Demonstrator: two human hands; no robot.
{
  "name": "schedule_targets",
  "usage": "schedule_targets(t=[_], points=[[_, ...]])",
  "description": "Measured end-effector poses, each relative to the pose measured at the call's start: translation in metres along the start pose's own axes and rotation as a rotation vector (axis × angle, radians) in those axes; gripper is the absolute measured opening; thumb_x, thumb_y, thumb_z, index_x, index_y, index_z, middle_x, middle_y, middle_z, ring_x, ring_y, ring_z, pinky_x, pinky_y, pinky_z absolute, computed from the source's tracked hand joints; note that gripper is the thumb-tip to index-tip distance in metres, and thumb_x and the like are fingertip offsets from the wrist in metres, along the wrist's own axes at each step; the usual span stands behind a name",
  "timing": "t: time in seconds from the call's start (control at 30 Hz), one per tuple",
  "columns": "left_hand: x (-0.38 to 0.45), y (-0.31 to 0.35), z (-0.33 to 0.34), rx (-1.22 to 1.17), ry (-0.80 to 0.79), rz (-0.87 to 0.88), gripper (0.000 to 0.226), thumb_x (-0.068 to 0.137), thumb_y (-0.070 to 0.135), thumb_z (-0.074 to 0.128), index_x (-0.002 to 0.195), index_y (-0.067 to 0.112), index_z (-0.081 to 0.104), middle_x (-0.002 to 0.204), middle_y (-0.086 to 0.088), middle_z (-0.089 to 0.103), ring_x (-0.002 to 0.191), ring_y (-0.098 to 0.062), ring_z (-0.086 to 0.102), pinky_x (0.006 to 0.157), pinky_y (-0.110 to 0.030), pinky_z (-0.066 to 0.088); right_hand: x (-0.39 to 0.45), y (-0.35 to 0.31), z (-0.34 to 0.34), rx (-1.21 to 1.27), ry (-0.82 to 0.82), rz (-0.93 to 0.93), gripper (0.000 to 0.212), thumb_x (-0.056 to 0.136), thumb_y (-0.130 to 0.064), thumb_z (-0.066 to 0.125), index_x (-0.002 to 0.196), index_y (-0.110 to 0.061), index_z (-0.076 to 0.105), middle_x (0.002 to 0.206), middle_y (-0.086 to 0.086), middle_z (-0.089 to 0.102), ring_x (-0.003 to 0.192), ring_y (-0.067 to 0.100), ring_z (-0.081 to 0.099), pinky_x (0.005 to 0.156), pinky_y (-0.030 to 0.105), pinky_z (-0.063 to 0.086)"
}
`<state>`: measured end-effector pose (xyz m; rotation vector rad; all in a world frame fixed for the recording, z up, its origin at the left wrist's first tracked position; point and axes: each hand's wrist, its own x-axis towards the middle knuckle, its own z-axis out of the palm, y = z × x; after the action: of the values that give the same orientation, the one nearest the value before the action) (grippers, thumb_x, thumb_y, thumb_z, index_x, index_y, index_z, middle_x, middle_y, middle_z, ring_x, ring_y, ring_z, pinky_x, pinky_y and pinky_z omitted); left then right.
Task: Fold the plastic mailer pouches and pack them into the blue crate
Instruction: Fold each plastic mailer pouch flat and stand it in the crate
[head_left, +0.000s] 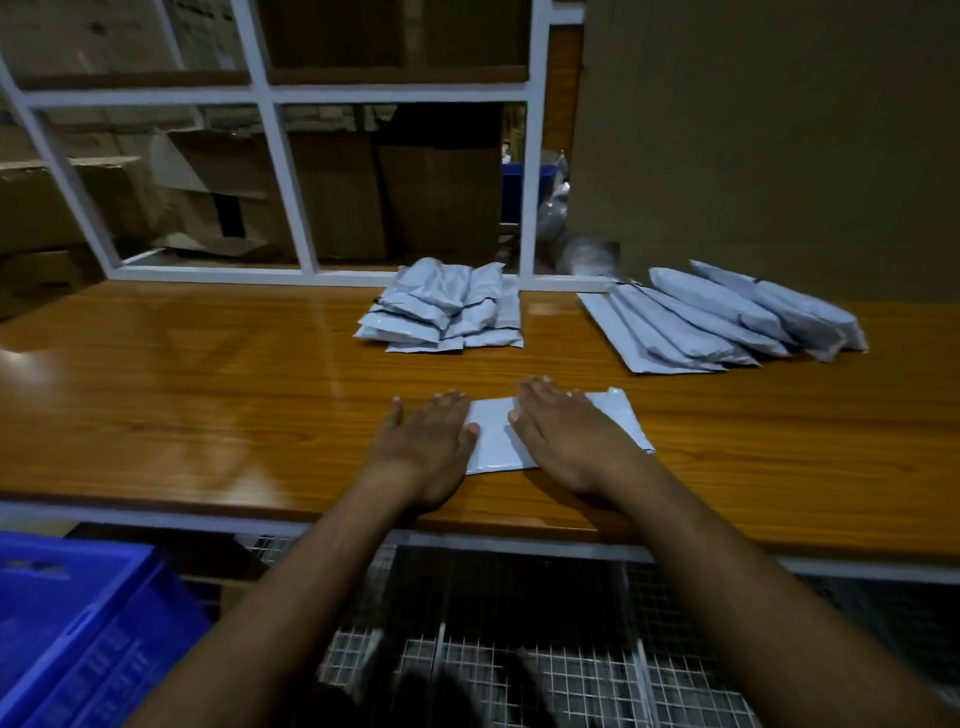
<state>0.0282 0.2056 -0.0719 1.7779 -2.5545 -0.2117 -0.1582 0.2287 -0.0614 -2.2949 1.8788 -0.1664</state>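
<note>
2 flat hands, left (426, 441) & right (566, 441), press pouch (491, 441); no legible writing.

No text, label, brand or number can be read anywhere in this view. The blue crate (78, 634) at the lower left has raised lettering moulded into its side wall, but the marks are blurred and seen at a steep slant, so no letter can be made out. The pale mailer pouches (441, 312) on the surface show only thin dark lines along their edges, with no print that can be read. The cardboard boxes (332, 197) behind the white frame carry no legible marking.
</note>
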Motion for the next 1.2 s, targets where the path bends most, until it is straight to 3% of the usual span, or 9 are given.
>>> schedule_targets(t=[0.2,0.3,0.37,0.47,0.6,0.7,0.83,0.97,1.2], points=[[-0.004,0.006,-0.003,0.092,0.047,0.008,0.058,0.108,0.045,0.011,0.161,0.024,0.009,0.169,0.006,0.005,0.155,-0.012,-0.003,0.124,-0.046,-0.010,-0.008,0.017,0.016,-0.106,0.083,0.056,0.059,0.108,-0.039,0.020,0.158,-0.007,0.018,0.165,0.011,0.019,0.152,0.023,0.016,0.125,0.034,0.011],[-0.001,0.017,-0.002,0.120,0.213,0.008,0.056,0.108,0.042,0.015,0.160,0.020,0.019,0.167,0.002,0.018,0.155,-0.015,0.005,0.125,-0.046,-0.004,-0.006,0.015,0.014,-0.111,0.085,0.069,0.061,0.107,-0.041,0.019,0.159,-0.009,0.018,0.166,0.009,0.017,0.153,0.021,0.015,0.125,0.036,0.010],[0.002,0.030,-0.002,0.054,0.312,0.036,0.052,0.109,0.039,0.020,0.156,0.020,0.031,0.161,-0.001,0.034,0.151,-0.019,0.023,0.124,-0.045,0.013,-0.006,0.016,0.014,-0.093,0.075,0.065,0.061,0.107,-0.041,0.019,0.159,-0.009,0.016,0.166,0.009,0.015,0.153,0.021,0.013,0.125,0.036,0.009],[0.006,0.041,0.001,-0.141,0.260,0.055,0.042,0.109,0.039,0.028,0.143,0.023,0.048,0.146,-0.005,0.054,0.130,-0.023,0.050,0.106,-0.038,0.040,-0.010,0.018,0.017,-0.055,0.082,0.083,0.062,0.107,-0.043,0.019,0.160,-0.009,0.013,0.167,0.009,0.012,0.154,0.020,0.010,0.125,0.035,0.007],[0.009,0.030,0.013,-0.076,0.149,0.077,0.054,0.109,0.043,0.020,0.158,0.022,0.024,0.165,0.001,0.025,0.151,-0.016,0.023,0.122,-0.039,0.022,-0.009,0.019,0.016,-0.015,0.078,0.110,0.064,0.107,-0.045,0.019,0.160,-0.010,0.010,0.168,0.008,0.008,0.154,0.019,0.008,0.125,0.033,0.005],[0.013,0.026,0.012,-0.047,0.072,0.060,0.059,0.108,0.047,0.016,0.161,0.022,0.013,0.168,0.002,0.011,0.154,-0.015,0.010,0.125,-0.039,0.012,-0.009,0.025,0.015,0.024,0.065,0.138,0.064,0.107,-0.046,0.017,0.160,-0.011,0.010,0.168,0.005,0.007,0.154,0.017,0.007,0.125,0.033,0.007],[0.012,0.024,0.014,-0.013,0.071,0.028,0.061,0.105,0.054,0.012,0.161,0.030,0.009,0.169,0.004,0.007,0.155,-0.016,0.006,0.125,-0.043,0.006,-0.009,0.030,0.017,0.002,0.114,0.190,0.063,0.106,-0.047,0.016,0.160,-0.015,0.013,0.168,0.002,0.010,0.153,0.015,0.011,0.125,0.035,0.011],[0.013,0.021,0.014,0.012,0.058,-0.006,0.063,0.102,0.061,0.010,0.160,0.036,0.006,0.169,0.005,0.005,0.155,-0.018,0.003,0.124,-0.053,-0.001,-0.010,0.033,0.018,-0.072,0.112,0.252,0.069,0.104,-0.054,0.015,0.161,-0.016,0.007,0.168,0.002,0.004,0.154,0.016,0.006,0.124,0.039,0.005],[0.007,0.023,0.013,0.046,0.066,-0.006,0.070,0.102,0.062,0.007,0.161,0.025,0.002,0.169,0.001,0.002,0.155,-0.018,-0.003,0.123,-0.052,-0.006,-0.016,0.035,0.017,-0.054,0.114,0.239,0.071,0.102,-0.062,0.013,0.161,-0.022,0.010,0.168,-0.004,0.008,0.154,0.013,0.006,0.123,0.051,0.004]])
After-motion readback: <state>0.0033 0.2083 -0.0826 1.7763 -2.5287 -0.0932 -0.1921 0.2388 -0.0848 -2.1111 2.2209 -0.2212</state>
